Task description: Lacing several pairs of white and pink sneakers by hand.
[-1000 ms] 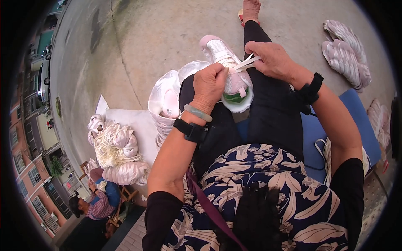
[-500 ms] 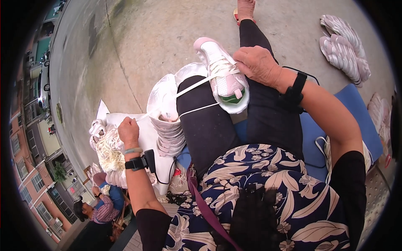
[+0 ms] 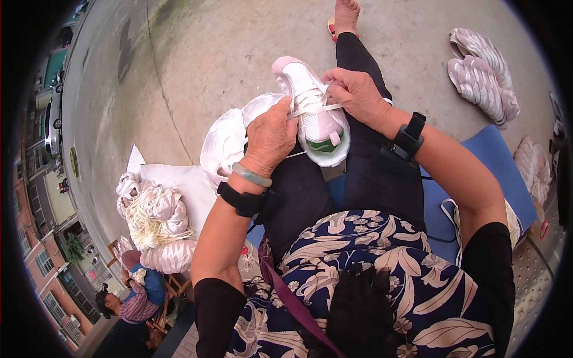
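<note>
A pink-and-white shoe (image 3: 324, 124) is being supported above the gap between the black-clad thighs (image 3: 292, 194), its toe pointing away from the body and its green-lined heel opening lying nearest. Judging by its thin mesh and slack collar, it is probably being handled as something light, soft and easily bent; a hold along the firmer side edges seems surest. The flat white lace (image 3: 330, 108), crossing the instep, is looking limp and possibly a little slippery, so it is best being pinched close to the shoe.

By the left hand (image 3: 270, 132) the lace is being pinched between thumb and forefinger at the shoe's left side; whether the shoe's edge is also being gripped cannot be told. By the right hand (image 3: 361, 98), with fingers curled, the lace is being gripped at the right side. Both elbows are being kept bent, the forearms converging on the instep.
</note>
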Demonstrator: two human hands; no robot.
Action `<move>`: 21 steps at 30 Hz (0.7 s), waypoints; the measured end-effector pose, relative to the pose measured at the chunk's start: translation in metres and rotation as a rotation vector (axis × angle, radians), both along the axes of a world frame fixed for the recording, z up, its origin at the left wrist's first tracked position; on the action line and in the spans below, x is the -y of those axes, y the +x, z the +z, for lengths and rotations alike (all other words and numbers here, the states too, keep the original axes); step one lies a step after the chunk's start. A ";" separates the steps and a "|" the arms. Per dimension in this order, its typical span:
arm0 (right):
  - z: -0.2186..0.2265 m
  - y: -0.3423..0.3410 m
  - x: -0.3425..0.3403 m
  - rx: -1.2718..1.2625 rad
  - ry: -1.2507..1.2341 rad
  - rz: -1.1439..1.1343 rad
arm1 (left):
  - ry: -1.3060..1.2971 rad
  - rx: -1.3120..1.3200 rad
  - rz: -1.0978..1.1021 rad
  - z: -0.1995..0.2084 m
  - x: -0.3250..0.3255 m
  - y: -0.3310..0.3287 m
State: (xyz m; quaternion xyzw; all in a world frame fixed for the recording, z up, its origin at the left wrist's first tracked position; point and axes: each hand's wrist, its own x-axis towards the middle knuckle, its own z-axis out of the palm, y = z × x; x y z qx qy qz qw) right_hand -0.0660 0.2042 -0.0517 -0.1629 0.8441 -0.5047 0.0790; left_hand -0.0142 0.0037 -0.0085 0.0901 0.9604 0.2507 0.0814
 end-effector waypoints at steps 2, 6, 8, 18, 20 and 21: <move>0.007 -0.005 0.001 0.295 -0.205 0.011 | 0.024 0.004 0.008 0.001 0.001 0.000; 0.011 -0.007 0.001 0.532 -0.377 0.027 | 0.077 0.007 -0.008 -0.002 0.008 0.000; 0.014 -0.011 -0.002 0.695 -0.391 0.098 | 0.096 0.036 0.010 0.000 0.006 0.000; 0.011 -0.008 -0.006 0.628 -0.289 0.144 | 0.205 0.024 0.046 0.008 0.020 0.008; 0.008 -0.005 -0.009 0.404 -0.231 0.138 | 0.256 0.110 0.090 0.018 0.034 0.013; 0.009 -0.004 -0.014 0.403 -0.231 0.137 | 0.306 0.198 0.134 0.022 0.044 0.015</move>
